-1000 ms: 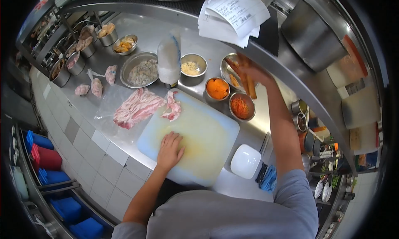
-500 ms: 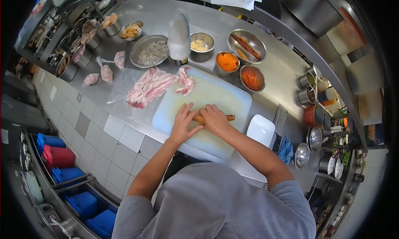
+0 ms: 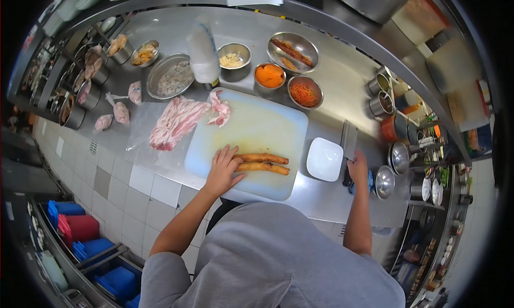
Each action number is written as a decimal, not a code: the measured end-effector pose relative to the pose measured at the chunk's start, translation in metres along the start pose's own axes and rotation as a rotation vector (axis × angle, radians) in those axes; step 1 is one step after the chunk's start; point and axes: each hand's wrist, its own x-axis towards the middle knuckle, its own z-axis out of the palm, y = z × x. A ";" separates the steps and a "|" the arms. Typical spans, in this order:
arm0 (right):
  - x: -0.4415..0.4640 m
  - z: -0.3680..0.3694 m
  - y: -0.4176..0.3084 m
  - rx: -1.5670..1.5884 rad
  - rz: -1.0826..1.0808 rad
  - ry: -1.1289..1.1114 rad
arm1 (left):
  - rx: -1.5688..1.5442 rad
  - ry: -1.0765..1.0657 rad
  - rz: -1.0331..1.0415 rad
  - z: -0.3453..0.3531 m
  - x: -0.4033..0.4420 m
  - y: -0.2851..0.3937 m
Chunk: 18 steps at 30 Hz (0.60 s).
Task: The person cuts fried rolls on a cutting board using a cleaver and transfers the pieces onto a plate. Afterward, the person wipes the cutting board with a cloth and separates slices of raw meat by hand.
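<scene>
Two long brown fried sticks lie side by side on the white cutting board. My left hand rests over their left ends, fingers curved around them. Off to the right, my right hand is closed around the dark handle of a cleaver, whose broad blade lies on the steel table beyond it. A white square dish sits between the board and the cleaver. Pale pink raw meat lies on a plastic sheet at the left, with a smaller piece on the board's corner.
Along the back stand bowls of shredded carrot, orange slices, pale chopped food and shrimp-like pieces. A wrapped bottle rises behind the board. Metal bowls and a blue cloth are at the right.
My right hand has left the board and reached right to the cleaver handle. Both fried sticks now show, parallel, under my left hand. The view has shifted.
</scene>
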 end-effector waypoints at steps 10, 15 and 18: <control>-0.034 0.018 0.048 -0.111 0.164 0.010 | 0.138 -0.236 0.004 0.012 0.040 0.008; -0.007 -0.032 0.037 0.357 0.470 -0.141 | -0.056 0.045 -0.049 -0.009 0.027 -0.020; -0.003 -0.056 -0.007 0.497 0.410 -0.083 | -0.092 0.227 -0.160 -0.001 0.003 -0.056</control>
